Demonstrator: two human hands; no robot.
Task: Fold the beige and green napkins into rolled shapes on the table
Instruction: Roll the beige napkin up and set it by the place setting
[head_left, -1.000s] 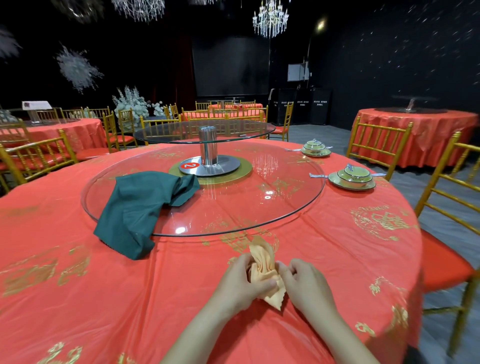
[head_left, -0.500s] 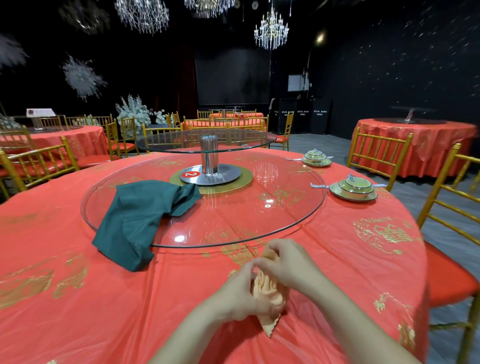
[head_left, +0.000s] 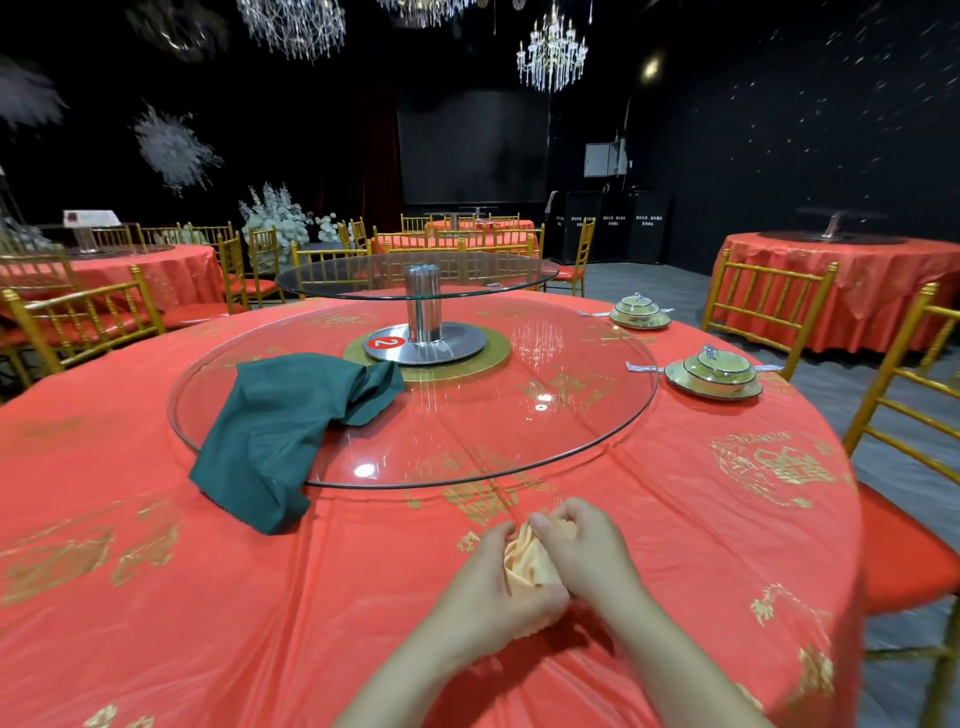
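Note:
A small bundled beige napkin (head_left: 525, 564) sits between my two hands over the red tablecloth (head_left: 156, 597) near the table's front edge. My left hand (head_left: 493, 592) grips it from the left and below. My right hand (head_left: 587, 551) curls over its top and right side, hiding much of the cloth. A dark green napkin (head_left: 280, 431) lies loosely crumpled to the left, half on the glass turntable (head_left: 519, 415) and half draped onto the tablecloth.
A metal post with a smaller glass tier (head_left: 423, 306) rises from the turntable's centre. Two green bowl-and-plate settings (head_left: 714, 371) (head_left: 639, 314) stand at the right. Gold chairs (head_left: 904, 415) ring the table, and other red tables stand behind.
The upright beige napkin tip seen a second ago is now covered: my right hand moved over its top and both hands squeeze the bundle lower and tighter. The green napkin stayed put.

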